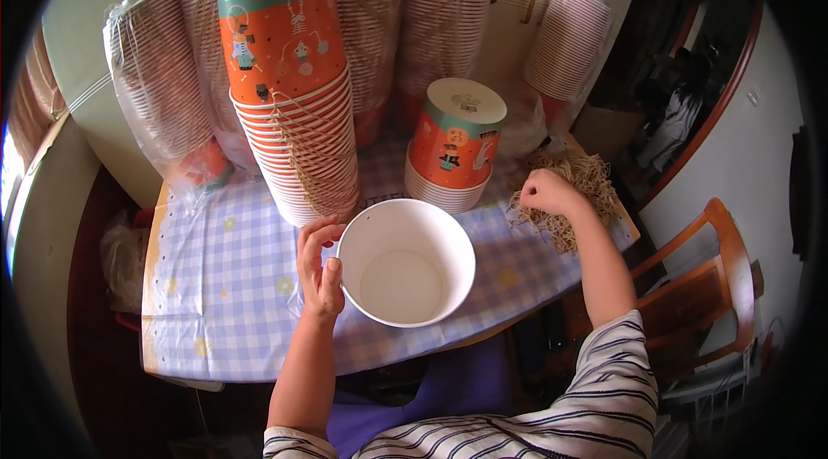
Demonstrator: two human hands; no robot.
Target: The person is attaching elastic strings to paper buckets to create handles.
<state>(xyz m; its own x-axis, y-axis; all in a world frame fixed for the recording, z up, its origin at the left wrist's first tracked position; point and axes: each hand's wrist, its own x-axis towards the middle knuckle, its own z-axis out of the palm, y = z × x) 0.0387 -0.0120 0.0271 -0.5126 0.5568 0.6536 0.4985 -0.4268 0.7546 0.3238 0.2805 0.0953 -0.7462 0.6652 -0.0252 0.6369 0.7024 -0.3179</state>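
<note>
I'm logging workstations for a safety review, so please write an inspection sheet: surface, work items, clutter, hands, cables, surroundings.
Surface: blue-and-white checked tablecloth, creased at the left.
Work items: open white bucket, mouth up; tall upside-down orange bucket stack with tan cords down its side; short upside-down bucket stack; loose tan cord pile.
Clutter: plastic-wrapped bucket stacks along the far side.
Left hand: at the white bucket's left rim, fingers curved.
Right hand: at the cord pile, fingers curled; whether it holds a cord is unclear.
Cables: none identifiable with certainty; the lower area is dark.
Surroundings: wooden chair at right; another person in the background.
</note>
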